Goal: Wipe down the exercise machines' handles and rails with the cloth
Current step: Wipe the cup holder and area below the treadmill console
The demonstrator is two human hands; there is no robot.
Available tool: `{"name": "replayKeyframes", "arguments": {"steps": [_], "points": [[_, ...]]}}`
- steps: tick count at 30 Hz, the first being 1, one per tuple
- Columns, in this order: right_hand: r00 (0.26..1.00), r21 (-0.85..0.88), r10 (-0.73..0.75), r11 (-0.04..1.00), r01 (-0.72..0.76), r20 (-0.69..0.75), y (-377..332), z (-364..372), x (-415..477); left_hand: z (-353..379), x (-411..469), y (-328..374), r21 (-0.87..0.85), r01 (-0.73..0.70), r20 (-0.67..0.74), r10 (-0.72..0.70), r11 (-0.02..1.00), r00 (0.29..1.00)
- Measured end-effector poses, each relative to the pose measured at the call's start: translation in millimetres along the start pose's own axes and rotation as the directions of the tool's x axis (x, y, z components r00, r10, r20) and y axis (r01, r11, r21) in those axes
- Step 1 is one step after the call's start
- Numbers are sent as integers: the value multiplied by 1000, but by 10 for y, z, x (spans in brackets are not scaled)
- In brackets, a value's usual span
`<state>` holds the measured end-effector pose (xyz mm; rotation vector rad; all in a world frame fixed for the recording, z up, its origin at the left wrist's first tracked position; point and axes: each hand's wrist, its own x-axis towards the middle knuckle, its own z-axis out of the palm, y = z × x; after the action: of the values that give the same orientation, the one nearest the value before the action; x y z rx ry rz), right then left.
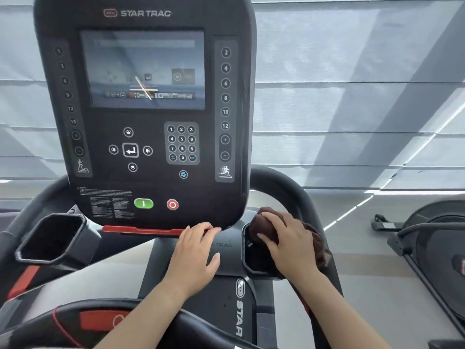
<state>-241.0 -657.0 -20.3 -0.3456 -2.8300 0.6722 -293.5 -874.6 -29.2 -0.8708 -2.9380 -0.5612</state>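
Note:
A black Star Trac treadmill console [151,122] fills the upper left. My right hand [289,243] presses a dark brown cloth [264,222] into the right cup holder [254,260], just below the curved black handle rail [284,187]. Part of the cloth hangs behind my wrist. My left hand [193,253] rests flat, fingers spread, on the grey panel under the console's lower edge, its fingertips touching the red safety strip [141,230].
The left cup holder [50,238] juts out at the left. A front handlebar with a red pad [100,321] crosses the bottom. Another machine [432,243] stands at the right on the grey floor. Grey blinds cover the window behind.

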Motion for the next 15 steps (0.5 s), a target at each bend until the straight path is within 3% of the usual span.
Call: {"name": "replayKeyframes", "arguments": {"steps": [3,5,8,12,15], "points": [[990,0,-94,996,94,102,-267,163,-102,-65,-11,-116,-19,56,-17,-56,998,998],[984,-45,-69,996,78,166,-436,303,-121,-114,-36,-201,-13,107,-30,-108,994,994],[984,-64,-5,998,16,176,-504,352,-140,-157,-87,-253,-8,144,-26,-144,990,989],[970,-101,-82,989,108,230,-473,324,-346,-130,-94,-218,26,144,-23,-143,989,989],[974,-186,-124,970,159,187,-483,348,-426,-115,-56,-200,48,139,-45,-137,989,990]]}}
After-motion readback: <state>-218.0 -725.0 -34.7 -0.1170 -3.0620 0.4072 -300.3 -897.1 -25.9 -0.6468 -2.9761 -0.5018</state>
